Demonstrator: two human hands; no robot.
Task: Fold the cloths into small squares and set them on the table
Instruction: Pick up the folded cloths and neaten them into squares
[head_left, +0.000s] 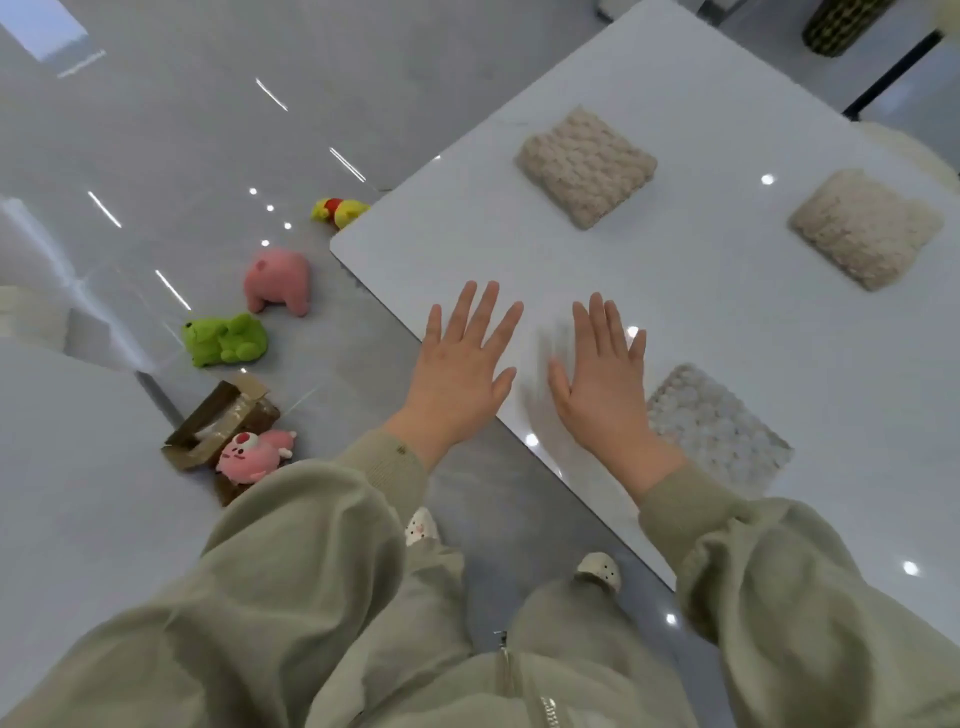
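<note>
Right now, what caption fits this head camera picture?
Both open hands, left hand and right hand, hover beside three folded cloths on the white table.

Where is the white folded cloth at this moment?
In the head view, the white folded cloth lies on the table near its front edge, just right of the right hand, nearer than the two beige folded cloths.

— What sort of place is this?

— A home, most likely a living or dining room. Glossy grey floor tiles (208, 130) reflect ceiling lights, and a white, marble-look surface (727, 364) stands on them.

— What makes it domestic?

— Plush toys lie on the floor: a pink pig (279, 280), a green frog (224, 340), a yellow bear (340, 210) and a pink one (252, 456) by an opened cardboard box (221, 423). The person wears patterned slippers (422, 527).
</note>
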